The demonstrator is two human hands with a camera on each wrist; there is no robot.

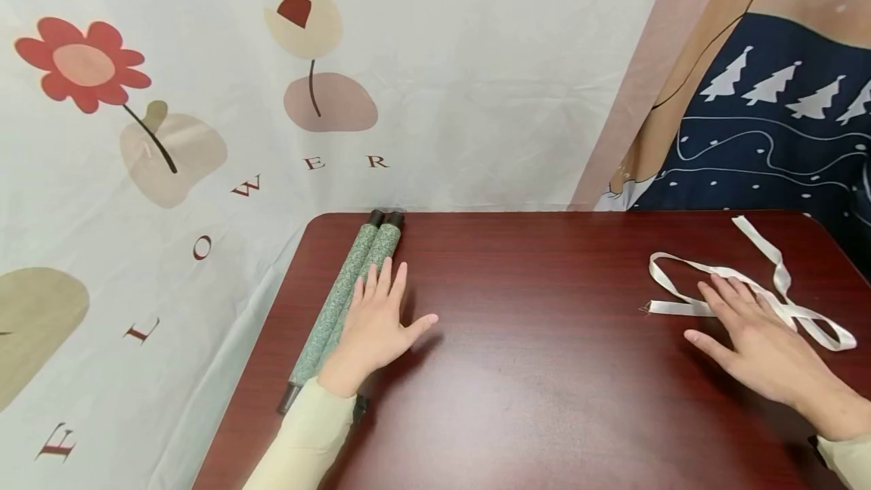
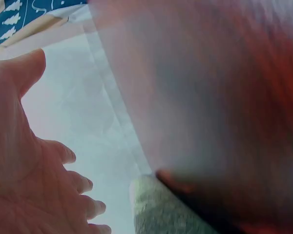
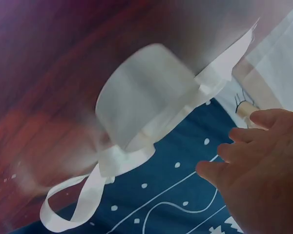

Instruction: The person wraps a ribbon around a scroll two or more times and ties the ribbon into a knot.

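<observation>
– Checking the left hand (image 1: 377, 327): how is it?
– Fingers spread, thumb out, over the two green tubes (image 1: 333, 305) lying side by side near the left edge of the worktop (image 1: 531, 308); whether it touches them I can't tell
– And the right hand (image 1: 765, 346)?
– Fingers stretched out loosely, gripping nothing, over the white ribbon (image 1: 680, 308), which lies in loops on the right side; the right wrist view shows a gap between hand and ribbon

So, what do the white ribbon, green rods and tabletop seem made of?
White ribbon: soft woven fabric, probably; one end frays.
Green rods: speckled, grainy covering, perhaps coated paper; inside hidden.
Tabletop: wood or laminate; reddish-brown streaks, glossy reflections.
</observation>
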